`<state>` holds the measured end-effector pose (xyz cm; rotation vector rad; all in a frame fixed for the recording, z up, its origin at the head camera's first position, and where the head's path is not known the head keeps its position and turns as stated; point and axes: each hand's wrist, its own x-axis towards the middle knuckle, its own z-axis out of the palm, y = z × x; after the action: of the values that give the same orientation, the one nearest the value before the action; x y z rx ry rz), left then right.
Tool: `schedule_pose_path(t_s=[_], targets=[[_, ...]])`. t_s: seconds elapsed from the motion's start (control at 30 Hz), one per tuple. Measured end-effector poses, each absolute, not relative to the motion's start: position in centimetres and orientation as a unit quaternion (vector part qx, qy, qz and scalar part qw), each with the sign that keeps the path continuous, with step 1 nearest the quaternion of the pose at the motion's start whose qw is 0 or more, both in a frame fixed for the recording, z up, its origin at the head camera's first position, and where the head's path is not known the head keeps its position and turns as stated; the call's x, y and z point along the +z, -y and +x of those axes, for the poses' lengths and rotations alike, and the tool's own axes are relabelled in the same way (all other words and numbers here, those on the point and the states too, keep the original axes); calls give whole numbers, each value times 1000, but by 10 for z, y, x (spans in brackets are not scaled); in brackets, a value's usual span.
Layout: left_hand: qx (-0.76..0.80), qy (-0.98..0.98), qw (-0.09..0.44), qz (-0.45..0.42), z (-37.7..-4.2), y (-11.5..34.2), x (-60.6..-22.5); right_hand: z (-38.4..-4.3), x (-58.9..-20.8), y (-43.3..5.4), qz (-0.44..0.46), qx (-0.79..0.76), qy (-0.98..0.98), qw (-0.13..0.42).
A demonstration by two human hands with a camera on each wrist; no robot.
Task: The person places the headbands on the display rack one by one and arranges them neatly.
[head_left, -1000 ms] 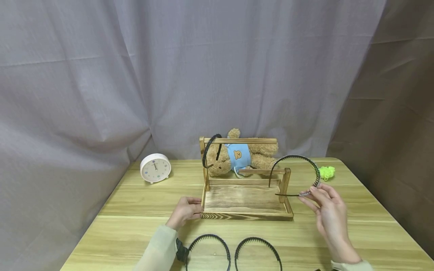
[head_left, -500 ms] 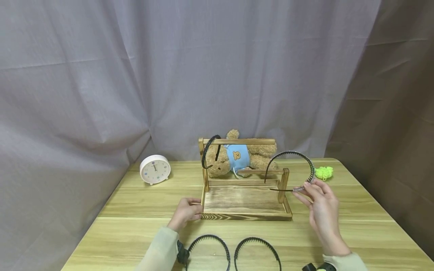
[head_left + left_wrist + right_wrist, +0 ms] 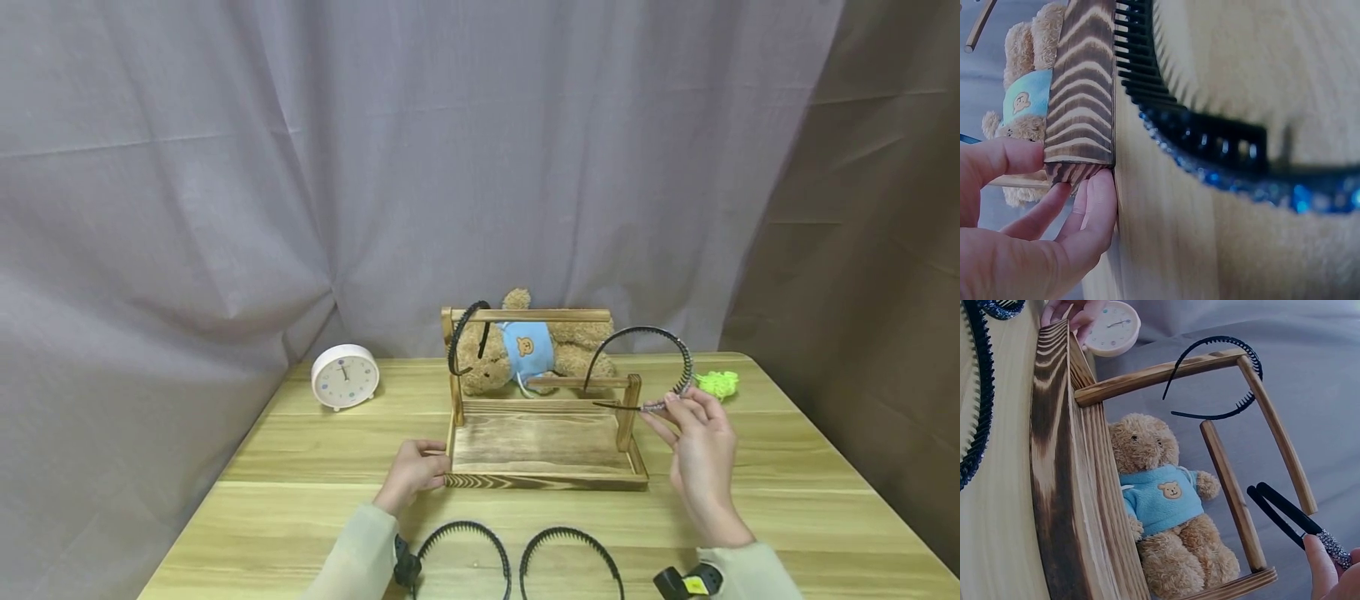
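Observation:
My left hand [image 3: 412, 473] holds the left front corner of a wooden rack [image 3: 547, 482], its fingers against the end of the side wall in the left wrist view. My right hand [image 3: 703, 446] pinches a black toothed headband [image 3: 684, 357] by its glittery lower part. This headband is raised at the rack's right side, its free ends pointing left near the lower bar [image 3: 1235, 494]. Another black headband [image 3: 455, 340] hangs on the left end of the upper bar [image 3: 551, 315]. Two more headbands, left [image 3: 461, 525] and right [image 3: 566, 531], lie on the table before the rack.
Behind the rack a teddy bear [image 3: 528, 346] in a blue top lies on its side. A round white clock [image 3: 345, 377] stands at the left. Bright green yarn-like stuff [image 3: 717, 384] lies at the back right. A grey curtain [image 3: 480, 167] hangs behind the table.
My right hand has moved left and slightly up with the headband, bringing its free ends closer to the lower bar. My left hand has stayed at the rack's corner.

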<state>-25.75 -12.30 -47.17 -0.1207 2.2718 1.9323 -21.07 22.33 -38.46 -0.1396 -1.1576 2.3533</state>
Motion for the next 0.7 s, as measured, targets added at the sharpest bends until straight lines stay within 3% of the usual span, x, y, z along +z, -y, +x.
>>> schedule_pose_path(t_s=[0.7], targets=[[651,-754,76,-37,-257,124,-474,-227,-384,-213,-42,839,458,290]])
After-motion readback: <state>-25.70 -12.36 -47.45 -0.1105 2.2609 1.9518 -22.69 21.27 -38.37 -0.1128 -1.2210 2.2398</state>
